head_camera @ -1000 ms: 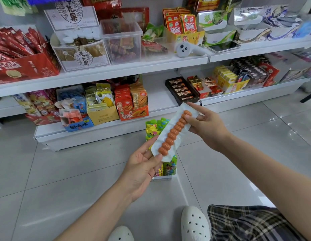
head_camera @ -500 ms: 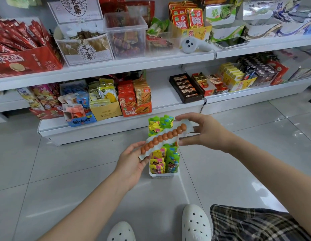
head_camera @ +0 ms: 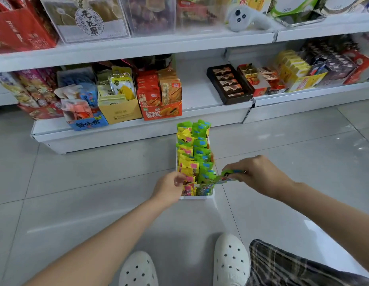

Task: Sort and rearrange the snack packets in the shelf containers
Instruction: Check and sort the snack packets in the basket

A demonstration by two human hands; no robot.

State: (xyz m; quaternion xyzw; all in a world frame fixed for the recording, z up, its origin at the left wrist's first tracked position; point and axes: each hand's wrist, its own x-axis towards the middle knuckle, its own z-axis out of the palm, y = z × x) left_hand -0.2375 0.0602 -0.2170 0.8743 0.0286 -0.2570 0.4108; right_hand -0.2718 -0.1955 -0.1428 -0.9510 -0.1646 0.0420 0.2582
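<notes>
Two hands, left (head_camera: pixel 169 187) and right (head_camera: pixel 260 174), are showing. One white tray (head_camera: pixel 197 196) is sitting on the floor, holding two rows of packets, yellow (head_camera: pixel 185 150) and green (head_camera: pixel 202 148). Two white shoes (head_camera: pixel 231 259) are showing below.

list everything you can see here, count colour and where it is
white tray: one, on the floor by the bottom shelf
snack packets: many, a yellow row and a green row, standing in the tray
green packet: one, held over the tray's near right corner
orange box: one, bottom shelf, centre
yellow box: one, left of the orange box
blue box: one, bottom shelf, further left
dark chocolate tray: one, bottom shelf, right
red carton: one, upper shelf, left
white controller: one, upper shelf
white clogs: two, bottom of view
left hand: at the tray's near left corner, grip unclear
right hand: pinches the green packet
</notes>
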